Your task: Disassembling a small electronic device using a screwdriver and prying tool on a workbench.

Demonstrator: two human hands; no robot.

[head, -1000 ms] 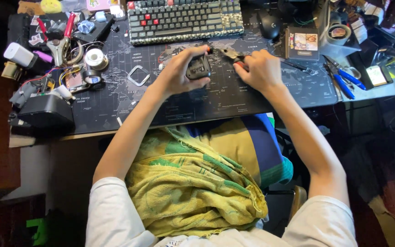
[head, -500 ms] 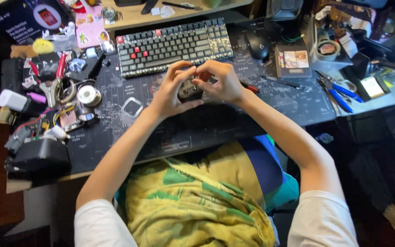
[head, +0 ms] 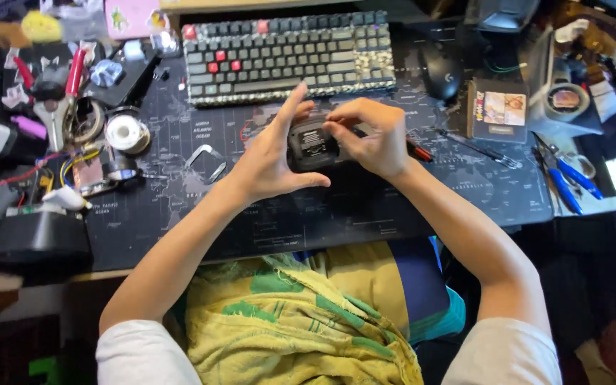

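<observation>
A small black device with a label on its underside (head: 313,144) is held above the dark desk mat (head: 365,214) between both hands. My left hand (head: 269,160) cups it from the left, thumb under it and fingers raised. My right hand (head: 372,135) pinches its right side and top edge. A red-handled tool (head: 420,150) lies on the mat just right of my right hand, partly hidden by it.
A keyboard (head: 286,57) lies behind the hands, a black mouse (head: 440,73) to its right. Screwdriver (head: 479,148), small box (head: 497,109) and blue-handled pliers (head: 568,182) sit right. Solder spool (head: 126,132), wires and a black case (head: 30,239) crowd the left. A carabiner (head: 204,162) lies left of centre.
The view has shifted closer. Both hands lifted the black device off the mat and closed around it; the right hand came off the red-handled tool and onto the device.
</observation>
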